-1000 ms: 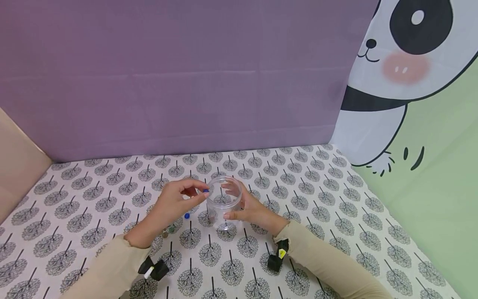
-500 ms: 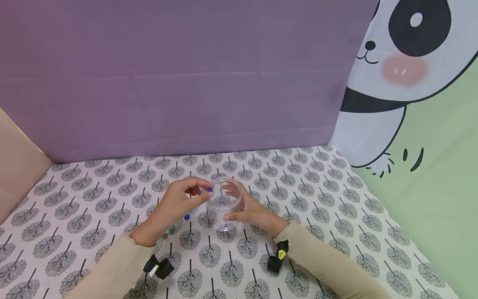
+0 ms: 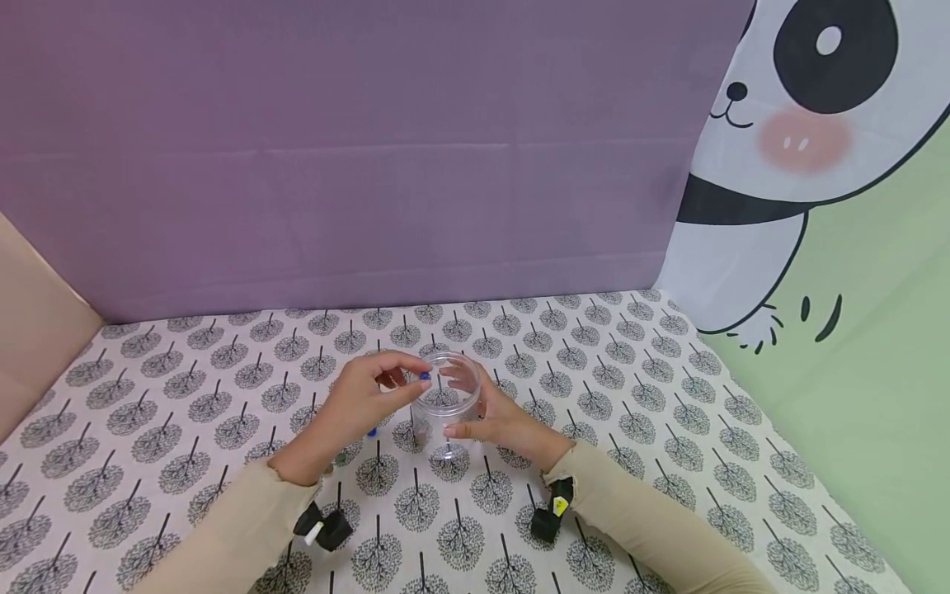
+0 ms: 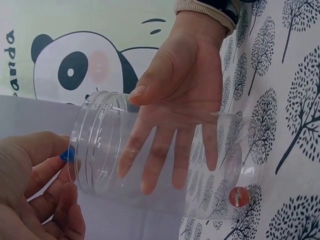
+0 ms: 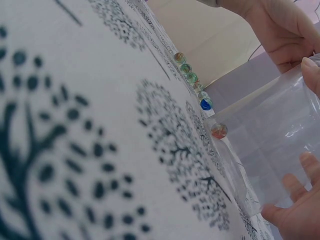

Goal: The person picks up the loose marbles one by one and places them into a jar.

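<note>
A blue marble (image 3: 425, 375) is pinched between the thumb and index finger of my left hand (image 3: 374, 392). It is at the rim of a clear wide-mouthed jar (image 3: 438, 421), which stands upright on the cloth. My right hand (image 3: 508, 419) holds the jar from the right, thumb on the near side and fingers spread along the wall. An orange-red marble (image 4: 239, 196) lies at the bottom inside the jar, as the left wrist view shows. Another blue marble (image 3: 373, 431) rests on the cloth under the left hand.
In the right wrist view, several green and clear marbles (image 5: 192, 77) lie in a line on the tree-print cloth (image 3: 594, 495). The left forearm hides some of them from the head camera. Beyond the cloth rises a purple backdrop (image 3: 334, 206); a panda-print wall (image 3: 853, 330) stands on the right.
My left hand has moved slightly right, bringing the pinched blue marble from beside the jar to its mouth. The right hand and jar have stayed in place.
</note>
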A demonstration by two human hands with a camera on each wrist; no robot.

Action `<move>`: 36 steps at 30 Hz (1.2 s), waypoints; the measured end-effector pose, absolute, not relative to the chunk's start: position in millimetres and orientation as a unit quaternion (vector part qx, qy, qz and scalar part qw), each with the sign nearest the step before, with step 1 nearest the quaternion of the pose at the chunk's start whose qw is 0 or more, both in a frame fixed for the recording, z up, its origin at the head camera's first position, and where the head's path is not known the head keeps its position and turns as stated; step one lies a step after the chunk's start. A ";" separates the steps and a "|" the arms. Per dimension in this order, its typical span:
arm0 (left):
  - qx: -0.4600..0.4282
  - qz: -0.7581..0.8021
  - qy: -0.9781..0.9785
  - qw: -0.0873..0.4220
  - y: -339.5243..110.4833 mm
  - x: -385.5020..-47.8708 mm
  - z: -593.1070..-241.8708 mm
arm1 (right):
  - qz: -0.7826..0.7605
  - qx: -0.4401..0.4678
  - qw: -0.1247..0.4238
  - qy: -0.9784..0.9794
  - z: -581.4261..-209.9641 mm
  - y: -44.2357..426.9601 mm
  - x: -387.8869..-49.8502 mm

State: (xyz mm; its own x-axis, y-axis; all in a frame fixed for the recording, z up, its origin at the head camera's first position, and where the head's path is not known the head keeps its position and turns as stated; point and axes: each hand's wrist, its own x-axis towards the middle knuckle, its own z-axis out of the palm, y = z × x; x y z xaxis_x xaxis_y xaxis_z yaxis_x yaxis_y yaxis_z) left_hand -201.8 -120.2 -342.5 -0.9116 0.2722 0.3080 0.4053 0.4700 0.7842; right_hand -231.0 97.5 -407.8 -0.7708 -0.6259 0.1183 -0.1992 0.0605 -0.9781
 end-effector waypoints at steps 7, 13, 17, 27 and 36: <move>-0.194 -0.472 -0.857 0.066 -118.4 -204.2 -344.2 | -0.620 -0.290 0.170 0.709 -408.5 97.1 -232.5; -0.188 -0.474 -0.858 0.063 -117.8 -205.7 -343.3 | -0.620 -0.287 0.168 0.711 -407.1 97.0 -232.5; -0.188 -0.476 -0.857 0.062 -117.6 -206.7 -343.6 | -0.619 -0.283 0.166 0.713 -406.8 96.8 -232.1; -0.190 -0.480 -0.854 0.066 -117.7 -207.5 -347.1 | -0.621 -0.283 0.171 0.710 -407.5 96.5 -231.1; -0.187 -0.482 -0.854 0.063 -117.6 -206.8 -347.3 | -0.623 -0.286 0.171 0.708 -407.4 97.0 -230.8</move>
